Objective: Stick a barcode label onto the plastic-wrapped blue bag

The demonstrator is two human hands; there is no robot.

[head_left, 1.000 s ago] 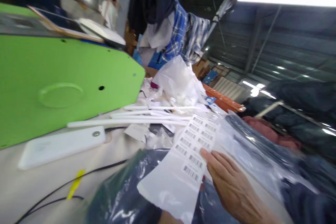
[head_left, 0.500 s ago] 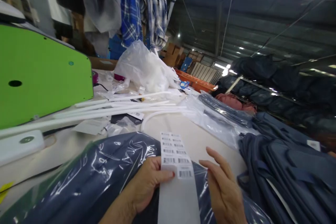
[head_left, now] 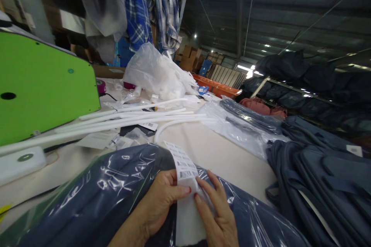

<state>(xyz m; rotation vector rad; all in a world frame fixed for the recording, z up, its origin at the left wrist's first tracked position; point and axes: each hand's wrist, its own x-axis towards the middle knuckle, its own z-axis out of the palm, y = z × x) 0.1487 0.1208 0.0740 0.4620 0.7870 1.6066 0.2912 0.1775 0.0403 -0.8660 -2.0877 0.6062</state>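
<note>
Green machine (head_left: 43,85), white rods (head_left: 121,119), crumpled plastic bags (head_left: 156,71), hanging plaid shirts (head_left: 150,11)

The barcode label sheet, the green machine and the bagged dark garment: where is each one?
Barcode label sheet (head_left: 183,162), head view, on its printed upper part.
Green machine (head_left: 43,88), head view, on its flat side panel.
Bagged dark garment (head_left: 116,189), head view, on the shiny plastic over the fabric.

Barcode label sheet (head_left: 183,164): pinched between left hand (head_left: 162,200) and right hand (head_left: 216,216) (fingertips meeting at its lower labels). Beneath the grip: bagged navy garment (head_left: 116,193). Beyond: white rods (head_left: 127,121).
</note>
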